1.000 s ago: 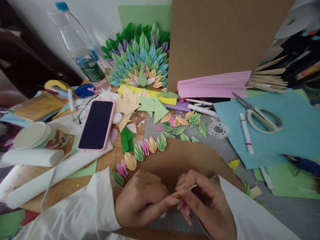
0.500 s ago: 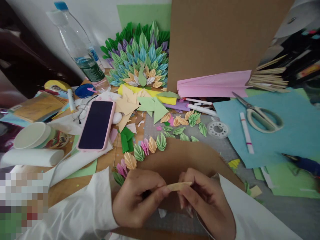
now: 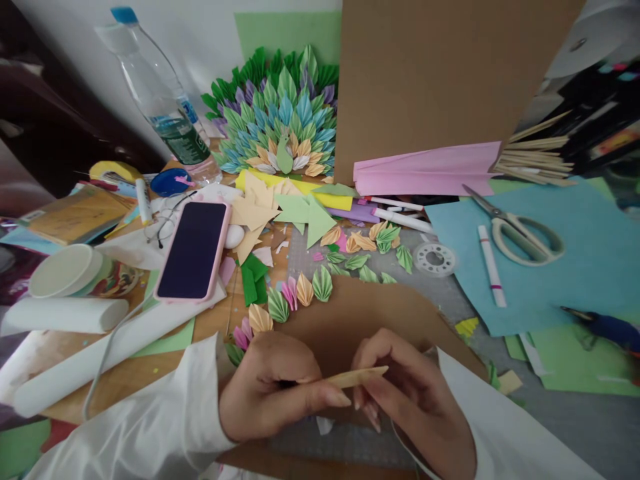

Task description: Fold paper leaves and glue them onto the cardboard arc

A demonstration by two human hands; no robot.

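Note:
Between my two hands is a narrow folded strip of pale orange paper [image 3: 355, 377]. My left hand [image 3: 277, 390] pinches its left end, thumb laid along it. At the other end, the fingers of my right hand [image 3: 410, 393] close round the strip near its tip. Below and behind the hands lies a rounded piece of brown cardboard [image 3: 380, 307]. Pleated paper leaves line its upper left edge, among them a green leaf [image 3: 323, 285], an orange leaf [image 3: 305, 291] and a pink leaf [image 3: 290, 293]. My left hand partly covers the lowest ones.
Loose pleated leaves [image 3: 357, 260] lie beyond the cardboard. A phone [image 3: 193, 250] and a paper cup [image 3: 65, 272] are on the left. Scissors [image 3: 525, 233], a white marker [image 3: 493, 267] and a blue-handled tool [image 3: 610, 328] rest at right. A paper peacock [image 3: 285, 153] stands at the back.
My left thumb has straightened and slid rightward along the folded paper strip. More of the strip's right tip shows beyond my right fingers.

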